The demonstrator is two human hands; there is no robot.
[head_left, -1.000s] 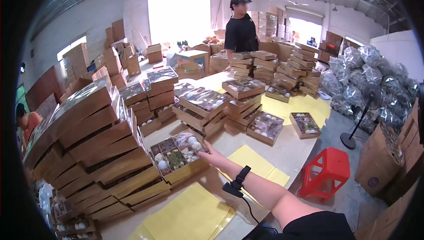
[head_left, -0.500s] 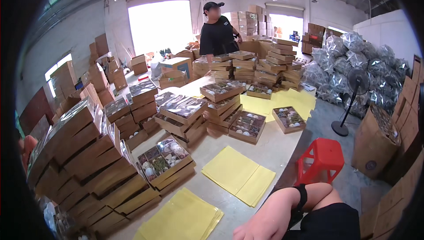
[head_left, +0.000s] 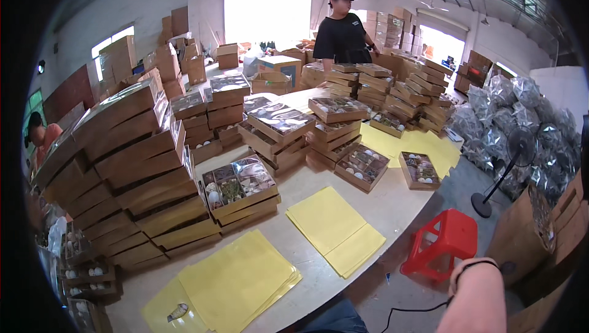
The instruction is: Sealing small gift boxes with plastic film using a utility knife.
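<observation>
My right forearm point(head_left: 477, 302) reaches up from the lower right edge, with a black band around the wrist. Of my right hand point(head_left: 460, 273), only a small part shows beside the red plastic stool point(head_left: 443, 241); its fingers are hidden. A thin black cable point(head_left: 414, 310) hangs by the wrist. My left hand is out of the picture. On the table lie two stacks of yellow sheets point(head_left: 334, 229), the nearer one point(head_left: 242, 278) with a small patterned piece point(head_left: 178, 313) at its corner. Behind them stands a divided cardboard box point(head_left: 239, 186) of small decorations.
Tall stacks of shallow boxes point(head_left: 144, 179) crowd the table's left; more stacks point(head_left: 417, 91) stand at the far end. A co-worker in black point(head_left: 346, 38) stands behind; another person point(head_left: 46, 140) is far left. A fan point(head_left: 506, 173) and silver star bundles point(head_left: 491, 124) are at right.
The view has swung left and the scene shifts right. My right arm has moved from beside the table's near edge out to the right, near the stool. The patterned piece has come into view.
</observation>
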